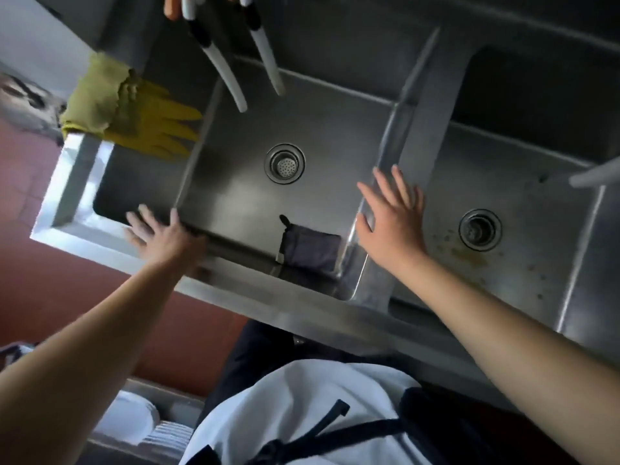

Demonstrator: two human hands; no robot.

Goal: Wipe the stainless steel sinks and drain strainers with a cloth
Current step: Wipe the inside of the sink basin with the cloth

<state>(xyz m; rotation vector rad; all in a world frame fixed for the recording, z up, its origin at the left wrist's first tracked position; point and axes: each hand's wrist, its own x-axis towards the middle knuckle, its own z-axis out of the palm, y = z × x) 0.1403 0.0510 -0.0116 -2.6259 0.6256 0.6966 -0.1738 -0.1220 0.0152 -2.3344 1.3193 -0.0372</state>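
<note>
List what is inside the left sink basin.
Inside the left sink basin: a drain strainer in the floor and a folded dark cloth against the near wall. Two hoses hang above. Whatever lies under the cloth is covered.

No text, label, brand, number or sign is showing legibly anywhere in this view of the stainless steel sinks.

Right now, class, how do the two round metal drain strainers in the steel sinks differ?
The left sink's round metal drain strainer looks bright and clean, its perforated holes plain; the right sink's round metal drain strainer looks dark and grimy. Bare steel surrounds the left one; brownish stains spot the floor beside the right one. Both are round and sit in the sink floors.
</note>
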